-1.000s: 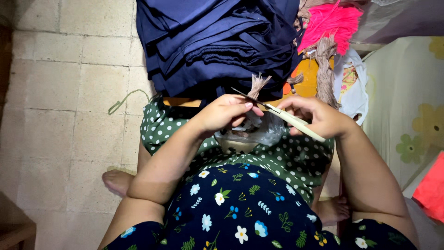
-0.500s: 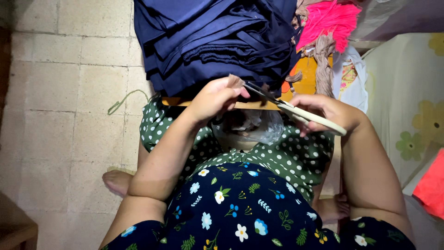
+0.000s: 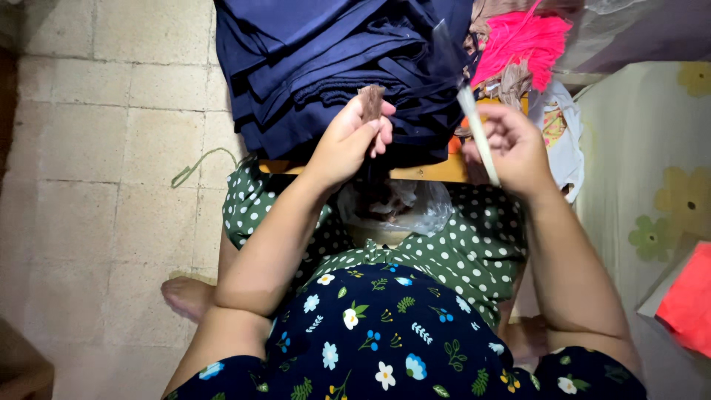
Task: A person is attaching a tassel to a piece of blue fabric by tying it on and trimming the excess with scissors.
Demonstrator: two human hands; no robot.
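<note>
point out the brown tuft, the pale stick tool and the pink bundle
brown tuft (image 3: 371, 101), head view, on its upper end above the left hand's fingers
pale stick tool (image 3: 474, 126), head view, mid shaft above the right hand
pink bundle (image 3: 518, 44), head view, middle of the strands

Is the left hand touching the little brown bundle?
Touching. The head view shows the left hand pinching the brown bundle between thumb and fingers.

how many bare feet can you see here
2. One foot rests on the tiled floor at the left, beside the green dotted skirt. The other foot shows dimly at the right, mostly hidden behind the right forearm.
</note>
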